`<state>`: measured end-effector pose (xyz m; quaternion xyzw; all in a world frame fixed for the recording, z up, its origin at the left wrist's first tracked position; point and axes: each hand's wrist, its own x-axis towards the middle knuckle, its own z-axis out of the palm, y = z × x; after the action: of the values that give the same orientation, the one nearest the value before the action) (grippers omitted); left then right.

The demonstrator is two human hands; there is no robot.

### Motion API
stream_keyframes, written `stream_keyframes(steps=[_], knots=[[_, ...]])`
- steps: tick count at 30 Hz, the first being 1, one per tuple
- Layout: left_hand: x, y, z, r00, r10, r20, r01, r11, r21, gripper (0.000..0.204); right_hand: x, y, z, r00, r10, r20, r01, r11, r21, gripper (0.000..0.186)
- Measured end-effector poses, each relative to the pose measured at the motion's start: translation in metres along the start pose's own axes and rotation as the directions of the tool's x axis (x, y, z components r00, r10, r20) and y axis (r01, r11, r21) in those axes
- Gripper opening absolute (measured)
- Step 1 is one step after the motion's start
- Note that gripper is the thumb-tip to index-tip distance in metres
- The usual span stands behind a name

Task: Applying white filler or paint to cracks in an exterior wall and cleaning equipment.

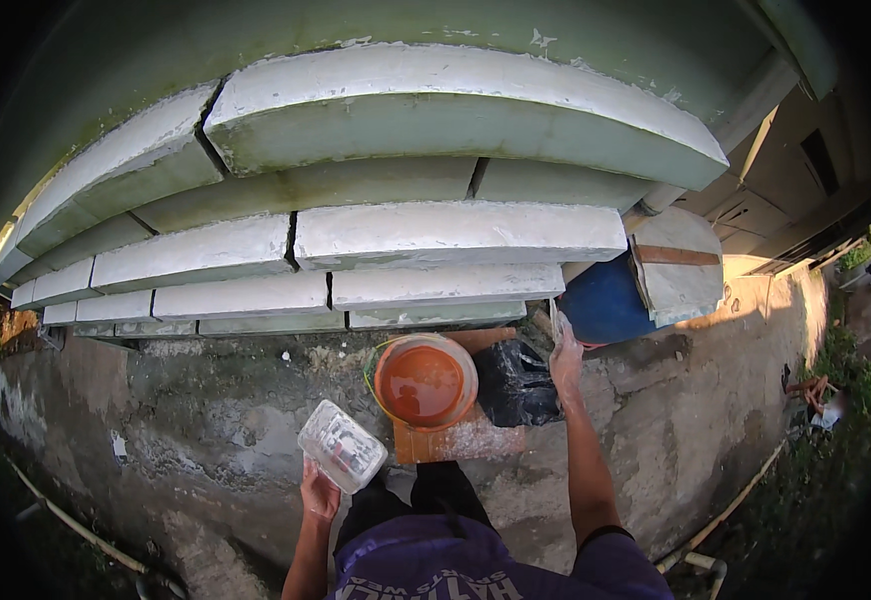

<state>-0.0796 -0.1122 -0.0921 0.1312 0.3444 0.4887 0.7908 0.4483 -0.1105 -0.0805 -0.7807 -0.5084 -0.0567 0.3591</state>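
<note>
My left hand point(320, 492) grips a rectangular plastic tub point(344, 446) by its near edge. White paste is smeared over the tub's inside. My right hand point(566, 362) is raised near the end of the lowest white-topped ledges and closed round a thin, flat, whitish tool point(555, 316). That tool is seen edge-on, so its exact kind is unclear. White residue covers the fingers and wrist. Between my hands stands an orange bucket point(422, 384) with liquid in it. A black plastic bag point(516, 384) lies right of the bucket, close to my right forearm.
Stepped green concrete ledges point(456, 233) with white-coated faces and dark joints span the front. A blue drum point(606, 300) with a board point(678, 266) on it stands right. Bucket and bag rest on an orange-brown sheet point(461, 441). Another person point(824, 405) sits far right; pipes point(76, 520) edge the concrete floor.
</note>
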Motion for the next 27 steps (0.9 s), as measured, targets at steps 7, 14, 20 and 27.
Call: stream_keyframes(steps=[7,14,20,27], knots=[[-0.029,-0.041,-0.031,0.984,0.016,-0.179,-0.036,0.993,-0.111,0.072,0.09,0.099,0.084,0.867,-0.25,0.431,0.421,0.831,-0.364,0.058],[-0.048,-0.06,-0.033,0.968,0.041,-0.247,-0.068,0.992,-0.102,0.071,0.05,0.098,0.091,0.838,-0.267,0.476,0.381,0.911,-0.159,0.067],[-0.078,-0.055,-0.021,0.965,-0.012,-0.262,-0.007,0.997,-0.073,0.074,0.076,0.082,0.069,0.873,-0.324,0.366,0.32,0.945,0.073,0.049],[-0.092,-0.075,-0.033,0.952,0.104,-0.289,-0.122,0.992,-0.043,0.069,0.079,0.11,0.103,0.942,-0.127,0.31,0.221,0.932,-0.288,0.048]])
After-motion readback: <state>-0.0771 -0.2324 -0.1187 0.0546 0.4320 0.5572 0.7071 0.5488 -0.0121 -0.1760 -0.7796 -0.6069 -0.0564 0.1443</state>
